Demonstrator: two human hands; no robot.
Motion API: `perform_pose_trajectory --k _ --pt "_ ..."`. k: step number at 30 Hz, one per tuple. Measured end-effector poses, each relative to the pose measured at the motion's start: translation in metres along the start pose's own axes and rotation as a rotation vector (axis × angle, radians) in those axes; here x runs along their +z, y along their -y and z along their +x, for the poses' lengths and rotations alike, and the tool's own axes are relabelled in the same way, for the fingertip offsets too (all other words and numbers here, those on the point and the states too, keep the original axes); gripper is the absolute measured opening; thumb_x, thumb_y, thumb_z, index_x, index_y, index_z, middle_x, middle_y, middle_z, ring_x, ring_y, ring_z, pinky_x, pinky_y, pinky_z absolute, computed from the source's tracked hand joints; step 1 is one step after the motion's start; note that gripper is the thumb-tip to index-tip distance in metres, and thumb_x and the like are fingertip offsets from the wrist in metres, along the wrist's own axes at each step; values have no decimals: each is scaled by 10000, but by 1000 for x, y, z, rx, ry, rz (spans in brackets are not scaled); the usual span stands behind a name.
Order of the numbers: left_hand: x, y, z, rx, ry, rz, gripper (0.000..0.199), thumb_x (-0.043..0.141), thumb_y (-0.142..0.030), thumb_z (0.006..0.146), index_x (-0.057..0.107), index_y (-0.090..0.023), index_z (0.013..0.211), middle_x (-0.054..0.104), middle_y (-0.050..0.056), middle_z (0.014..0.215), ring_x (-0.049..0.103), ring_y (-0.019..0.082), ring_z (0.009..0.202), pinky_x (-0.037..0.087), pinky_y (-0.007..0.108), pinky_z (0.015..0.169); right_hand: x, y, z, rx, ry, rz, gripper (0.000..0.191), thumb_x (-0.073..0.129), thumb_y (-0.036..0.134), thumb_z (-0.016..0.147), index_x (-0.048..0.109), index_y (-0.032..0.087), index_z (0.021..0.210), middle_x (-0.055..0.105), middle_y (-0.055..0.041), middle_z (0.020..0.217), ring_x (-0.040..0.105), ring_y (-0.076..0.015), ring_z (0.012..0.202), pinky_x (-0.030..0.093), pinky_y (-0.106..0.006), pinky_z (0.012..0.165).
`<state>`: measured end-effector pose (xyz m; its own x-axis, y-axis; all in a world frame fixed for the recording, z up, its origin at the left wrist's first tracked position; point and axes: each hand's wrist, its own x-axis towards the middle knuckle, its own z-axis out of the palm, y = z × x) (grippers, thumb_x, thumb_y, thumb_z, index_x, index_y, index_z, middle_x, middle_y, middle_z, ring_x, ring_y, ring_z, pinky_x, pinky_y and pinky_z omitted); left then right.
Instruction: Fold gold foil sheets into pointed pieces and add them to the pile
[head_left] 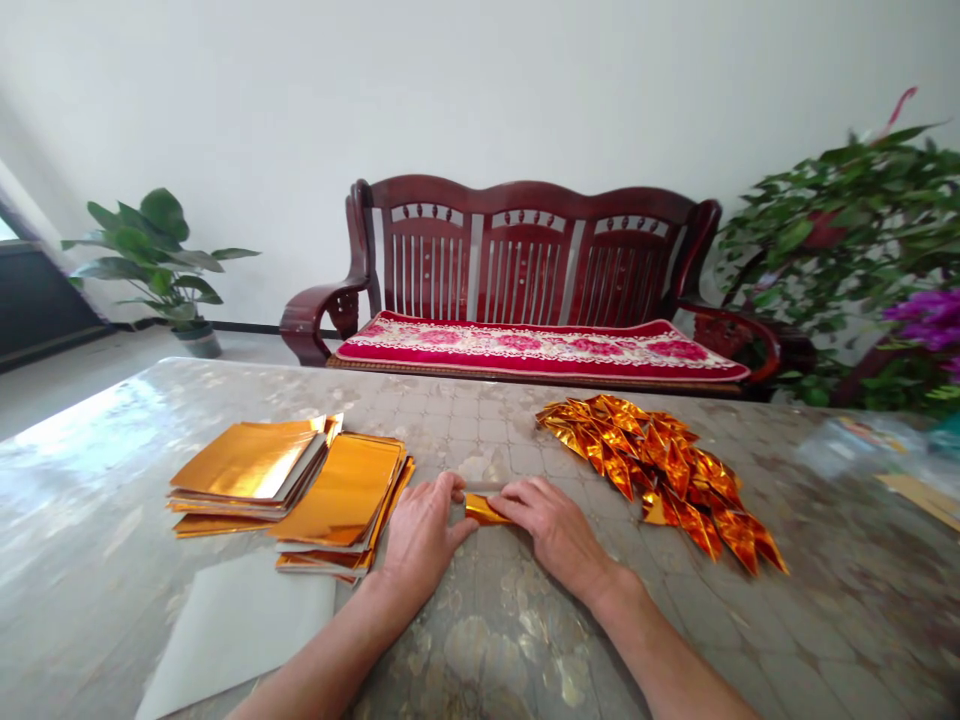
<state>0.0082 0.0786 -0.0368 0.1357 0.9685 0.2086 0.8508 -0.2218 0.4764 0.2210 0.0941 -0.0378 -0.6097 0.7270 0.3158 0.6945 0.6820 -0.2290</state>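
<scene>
My left hand and my right hand rest on the tabletop, pinching a small folded strip of gold foil paper between them. A thin pale strip lies along its top edge, too small to identify. Just past my right hand lies a loose heap of folded, pointed gold foil pieces, not touching it. To the left of my left hand are two stacks of gold foil sheets, the nearer almost touching my wrist. A plain pale sheet lies below them.
The table has a glossy, marble-patterned cover. Behind it stands a carved dark wooden bench with a red floral cushion. Leafy potted plants flank it. A clear plastic bag and a tan card lie at the table's right.
</scene>
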Motion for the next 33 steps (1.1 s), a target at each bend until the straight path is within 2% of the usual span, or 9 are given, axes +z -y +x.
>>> perform_pose_trajectory --k 10,17,22,26,29,33 --pt "-1 0 0 -4 6 -5 329 747 -237 764 524 -224 1007 715 22 978 665 230 976 448 334 865 0 1 2 -19 30 -68 437 534 207 966 541 435 1339 633 -8 1104 532 -213 1007 447 -332 853" --pt "-4 -1 -2 35 33 60 302 725 -271 804 565 -234 1058 719 12 992 651 226 970 424 328 872 2 2 3 -14 34 -109 364 541 249 970 577 418 1290 616 -19 1118 518 -219 1018 440 -337 842" --pt "-7 -7 -4 159 49 234 193 563 -392 932 647 -270 1057 703 29 968 624 239 950 389 356 848 3 3 3 -2 27 -105 331 545 241 966 603 399 1251 625 -13 1106 522 -215 1010 442 -337 847" --pt "-3 -11 -3 185 48 332 246 467 -382 978 689 -276 1001 686 42 947 611 230 901 370 360 807 4 5 2 12 -5 -59 312 547 228 960 622 364 1231 639 -22 1101 531 -215 1016 448 -344 858" --pt "1 -13 -2 186 38 365 235 481 -368 972 692 -273 1013 675 46 947 603 232 887 366 361 790 6 3 -1 100 -57 -37 278 522 198 960 658 310 1175 651 -38 1031 547 -214 984 449 -340 844" --pt "2 -12 -2 195 36 376 227 491 -367 967 695 -278 1015 667 46 950 597 236 895 365 364 791 8 -6 -6 324 -161 -48 230 517 148 927 696 230 1046 649 -51 971 556 -214 966 440 -330 867"
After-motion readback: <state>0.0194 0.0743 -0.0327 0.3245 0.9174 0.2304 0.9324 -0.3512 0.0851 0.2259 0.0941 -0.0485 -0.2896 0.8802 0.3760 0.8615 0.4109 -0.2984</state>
